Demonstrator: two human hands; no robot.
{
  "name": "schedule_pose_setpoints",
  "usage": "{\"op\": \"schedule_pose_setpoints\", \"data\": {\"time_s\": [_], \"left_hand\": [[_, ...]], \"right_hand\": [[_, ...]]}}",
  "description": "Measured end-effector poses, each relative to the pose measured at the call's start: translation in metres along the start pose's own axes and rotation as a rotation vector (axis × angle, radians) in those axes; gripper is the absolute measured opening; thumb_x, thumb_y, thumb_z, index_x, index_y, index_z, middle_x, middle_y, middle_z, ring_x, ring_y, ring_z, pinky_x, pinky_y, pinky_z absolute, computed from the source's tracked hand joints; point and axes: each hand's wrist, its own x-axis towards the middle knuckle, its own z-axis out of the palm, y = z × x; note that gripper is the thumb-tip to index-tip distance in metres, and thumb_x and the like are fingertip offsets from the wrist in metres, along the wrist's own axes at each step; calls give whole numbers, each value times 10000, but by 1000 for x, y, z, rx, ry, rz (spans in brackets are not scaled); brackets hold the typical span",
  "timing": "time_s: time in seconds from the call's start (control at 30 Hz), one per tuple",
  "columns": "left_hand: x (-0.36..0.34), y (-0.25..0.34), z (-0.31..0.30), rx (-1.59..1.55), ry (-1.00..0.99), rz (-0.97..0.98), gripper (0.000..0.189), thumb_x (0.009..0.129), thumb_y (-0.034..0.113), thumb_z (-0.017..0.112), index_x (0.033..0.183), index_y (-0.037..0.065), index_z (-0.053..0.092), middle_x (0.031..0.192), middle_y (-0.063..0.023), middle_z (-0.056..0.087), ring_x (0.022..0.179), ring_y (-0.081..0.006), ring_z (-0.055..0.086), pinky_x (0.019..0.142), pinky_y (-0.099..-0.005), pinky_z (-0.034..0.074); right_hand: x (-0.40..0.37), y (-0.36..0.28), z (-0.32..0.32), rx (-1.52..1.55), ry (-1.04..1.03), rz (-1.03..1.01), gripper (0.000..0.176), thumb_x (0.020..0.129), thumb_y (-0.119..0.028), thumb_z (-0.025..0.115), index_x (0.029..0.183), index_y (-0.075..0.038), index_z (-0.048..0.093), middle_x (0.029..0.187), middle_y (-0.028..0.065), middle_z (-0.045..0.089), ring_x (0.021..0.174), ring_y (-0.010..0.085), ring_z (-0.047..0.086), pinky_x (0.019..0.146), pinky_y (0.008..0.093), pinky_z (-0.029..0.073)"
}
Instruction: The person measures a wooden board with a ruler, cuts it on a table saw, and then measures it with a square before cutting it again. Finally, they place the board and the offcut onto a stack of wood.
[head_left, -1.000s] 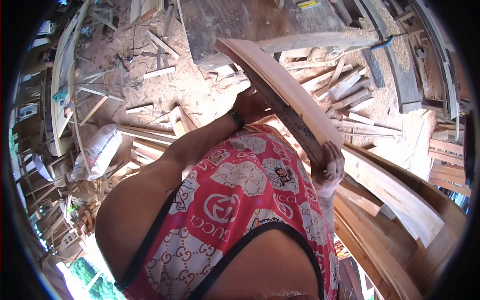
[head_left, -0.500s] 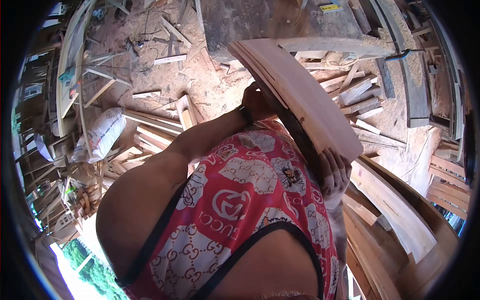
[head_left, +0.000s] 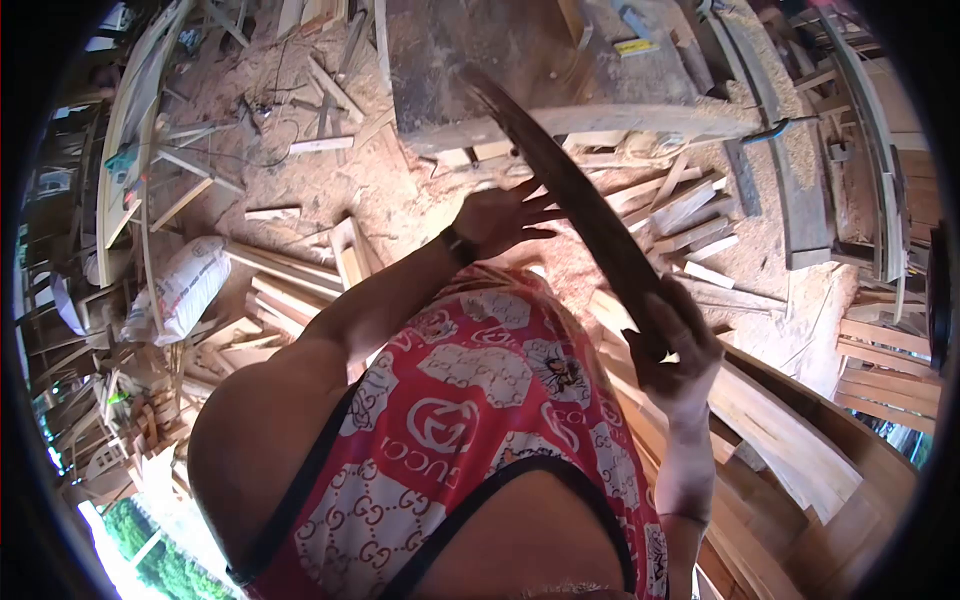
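Note:
A long, slightly curved wooden board point(head_left: 580, 200) is tilted in the air in front of my body, its dark narrow edge facing me. My right hand point(head_left: 675, 345) grips its near end, with the fingers wrapped round it. Beside the board's middle, my left hand point(head_left: 505, 218) has its fingers spread and holds nothing; a dark band sits on that wrist. The fingertips are close to the board's side, and whether they touch it I cannot tell. The board's far end overlaps the view of a worn workbench point(head_left: 440, 90).
Sawdust and scrap wood point(head_left: 690, 215) lie on the floor beyond my hands. A white sack point(head_left: 185, 285) lies at the left. Long planks point(head_left: 790, 440) fill the lower right. A yellow object point(head_left: 634, 47) rests on the bench.
The board has turned from showing its broad pale face to showing its dark edge. My left hand has let go of it and spread its fingers. My right hand still grips the near end.

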Motion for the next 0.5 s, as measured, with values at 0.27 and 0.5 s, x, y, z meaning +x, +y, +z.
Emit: {"op": "schedule_pose_setpoints", "data": {"time_s": [0.27,0.5], "left_hand": [[2,2,25,1837,244,686,1216,643,352,883,1532,-26,145,1574,-294,165,1448,-469,208,1176,-519,242],[87,34,-29,1219,532,874,942,757,261,833,1469,-35,293,1447,-271,401,1323,-406,432,1084,-453,399]], "right_hand": [[149,-1,-25,32,376,268,441,917,-394,681,994,39,722,883,259,698,1098,306,667,885,339,497],[238,-16,-21,-168,194,439,734,910,-669,505,1029,27,706,986,261,698,947,284,697,818,369,537]]}}
